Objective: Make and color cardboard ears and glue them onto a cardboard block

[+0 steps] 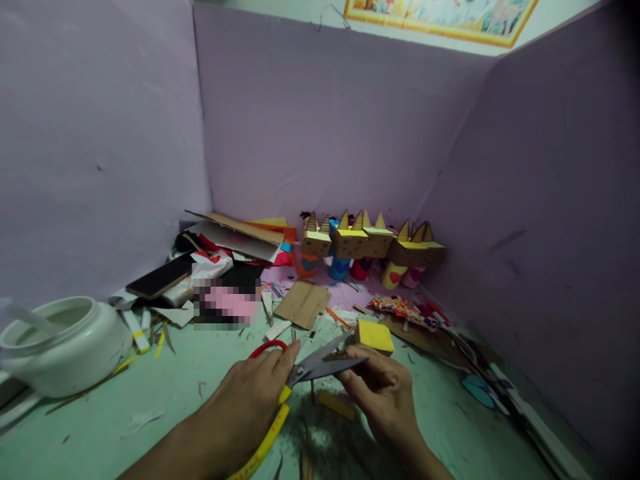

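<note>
toward the near edge of the tabletop [190, 373], my left hand [265, 387] wrapped around scissors [299, 369], blades [327, 368] parted about a brown cardboard piece [336, 356], my right hand [385, 390] pinching it, yellow block [374, 337] just beyond

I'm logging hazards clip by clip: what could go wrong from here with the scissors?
The left hand holds the scissors with blades apart, right by the fingertips of the right hand, so a finger might get nicked. The brown piece at the blades is small and could slip or be cut crookedly. The yellow block just beyond the right hand might get nudged.
</note>
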Tool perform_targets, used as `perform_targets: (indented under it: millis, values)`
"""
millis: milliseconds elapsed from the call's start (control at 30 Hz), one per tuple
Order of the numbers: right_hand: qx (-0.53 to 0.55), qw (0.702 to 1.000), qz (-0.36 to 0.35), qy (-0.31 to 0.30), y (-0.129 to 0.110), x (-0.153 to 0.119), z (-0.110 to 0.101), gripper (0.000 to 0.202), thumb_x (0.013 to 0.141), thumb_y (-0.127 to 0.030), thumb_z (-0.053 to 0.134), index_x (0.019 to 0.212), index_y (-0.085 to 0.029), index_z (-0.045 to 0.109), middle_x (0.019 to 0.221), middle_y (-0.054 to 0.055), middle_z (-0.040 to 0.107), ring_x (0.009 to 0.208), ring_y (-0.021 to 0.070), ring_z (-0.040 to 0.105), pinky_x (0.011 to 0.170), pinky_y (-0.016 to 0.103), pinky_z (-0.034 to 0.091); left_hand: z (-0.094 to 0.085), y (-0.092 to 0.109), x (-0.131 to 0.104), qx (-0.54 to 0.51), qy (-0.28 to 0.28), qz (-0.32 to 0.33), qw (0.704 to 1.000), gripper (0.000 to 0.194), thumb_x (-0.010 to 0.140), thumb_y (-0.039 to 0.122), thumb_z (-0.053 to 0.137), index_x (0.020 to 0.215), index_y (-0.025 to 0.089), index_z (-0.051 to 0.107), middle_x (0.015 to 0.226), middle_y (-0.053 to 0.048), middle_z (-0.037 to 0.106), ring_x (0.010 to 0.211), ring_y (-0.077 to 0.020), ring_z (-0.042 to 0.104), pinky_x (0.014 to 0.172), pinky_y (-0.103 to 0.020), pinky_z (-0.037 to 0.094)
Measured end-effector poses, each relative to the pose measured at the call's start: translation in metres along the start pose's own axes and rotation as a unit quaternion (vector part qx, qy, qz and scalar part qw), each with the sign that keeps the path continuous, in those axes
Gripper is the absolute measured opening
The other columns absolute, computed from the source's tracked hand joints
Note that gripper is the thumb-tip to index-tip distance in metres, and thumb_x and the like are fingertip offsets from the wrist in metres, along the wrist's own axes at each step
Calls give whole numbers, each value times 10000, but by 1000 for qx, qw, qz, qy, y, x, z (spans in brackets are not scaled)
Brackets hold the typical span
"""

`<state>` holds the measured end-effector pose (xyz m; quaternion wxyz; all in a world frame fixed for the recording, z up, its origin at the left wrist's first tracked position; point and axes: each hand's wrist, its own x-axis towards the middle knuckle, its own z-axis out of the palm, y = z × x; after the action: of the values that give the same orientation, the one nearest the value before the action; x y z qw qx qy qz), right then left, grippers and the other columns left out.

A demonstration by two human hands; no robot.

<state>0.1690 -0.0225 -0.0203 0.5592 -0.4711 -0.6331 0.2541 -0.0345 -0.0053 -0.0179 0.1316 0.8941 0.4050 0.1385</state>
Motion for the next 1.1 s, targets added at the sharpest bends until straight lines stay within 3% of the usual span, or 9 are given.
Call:
perform_targets:
  millis: [400,633,767,900,1100]
  values:
    - [-4,1000,-6,-28,-7,3,-2,176,756,-230,600,595,-168,632,546,-2,511,503,124,462,453,215,355,1,2,-2,57,-36,-5,998,692,678,-10,333,1349,157,316,1089,-149,596,967,-261,576,772,-374,449]
    - [-12,999,-24,-22,-7,3,-4,151,735,-228,622,602,-178,675,547,4,551,512,135,487,472,227,381,12,-6,-2,22,-7,25,999,671,650,-4,358,1306,132,366,1027,-140,626,901,-275,602,719,-406,476]
    - [-24,999,-31,-36,-7,3,-4,156,740,-192,601,598,-184,664,527,-1,542,496,134,482,472,231,384,15,-6,-1,7,20,16,1000,664,678,23,374,1324,173,368,1107,-139,600,959,-276,575,783,-413,466]
    - [-21,997,-62,-48,-7,3,-3,129,735,-180,603,622,-175,666,558,11,590,512,141,519,494,235,391,11,1,0,5,-7,2,1000,655,696,38,378,1332,193,346,1178,-145,554,1008,-291,543,804,-435,461]
    - [-14,998,-41,-37,-9,2,0,156,729,-137,584,596,-166,661,541,5,567,515,138,521,484,226,380,8,7,3,18,-36,-6,999,600,722,7,318,1307,139,356,1125,-168,569,1008,-287,549,813,-438,458]
